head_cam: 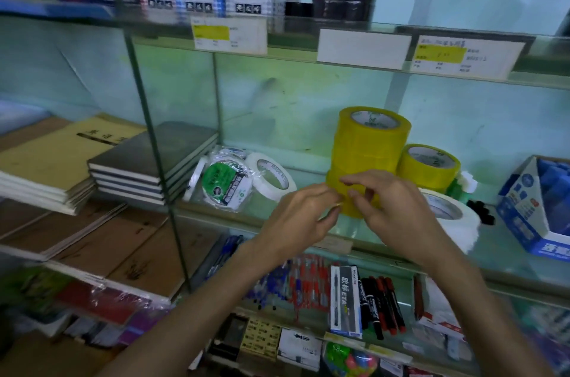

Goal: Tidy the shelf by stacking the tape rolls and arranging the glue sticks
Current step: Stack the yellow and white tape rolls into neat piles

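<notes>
A tall stack of yellow tape rolls stands on the glass shelf. My left hand and my right hand are in front of its lowest roll, fingertips touching the roll's side; whether they grip it is unclear. A single yellow roll stands just right of the stack. A wide white tape roll lies in front of it. To the left lean a white roll and wrapped green-label rolls. No glue sticks are clearly visible.
A blue and white carton sits at the shelf's right end. Notebooks are stacked left of a glass divider. Markers and pens fill the shelf below. Price labels hang from the shelf above.
</notes>
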{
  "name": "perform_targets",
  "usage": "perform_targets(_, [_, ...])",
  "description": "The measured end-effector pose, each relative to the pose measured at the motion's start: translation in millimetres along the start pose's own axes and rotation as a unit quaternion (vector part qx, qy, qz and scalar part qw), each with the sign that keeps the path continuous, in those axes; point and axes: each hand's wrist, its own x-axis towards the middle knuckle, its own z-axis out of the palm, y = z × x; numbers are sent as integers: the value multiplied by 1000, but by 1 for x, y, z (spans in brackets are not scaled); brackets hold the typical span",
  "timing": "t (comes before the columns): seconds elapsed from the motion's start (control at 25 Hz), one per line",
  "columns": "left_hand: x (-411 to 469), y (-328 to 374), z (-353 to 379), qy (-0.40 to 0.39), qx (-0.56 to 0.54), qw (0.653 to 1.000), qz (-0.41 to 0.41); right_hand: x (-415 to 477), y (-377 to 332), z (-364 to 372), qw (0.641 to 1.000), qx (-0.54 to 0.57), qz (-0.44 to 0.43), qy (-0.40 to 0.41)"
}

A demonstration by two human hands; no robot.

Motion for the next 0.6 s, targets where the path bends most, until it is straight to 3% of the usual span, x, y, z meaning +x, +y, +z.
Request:
perform_targets(0.4, [-39, -47, -58, 17, 57, 995, -83, 73, -34, 103, 990, 43, -5, -132])
perform_targets(0.6, [-49, -52, -70, 31, 68, 993, -97, 76, -29, 129, 991, 29, 19, -129])
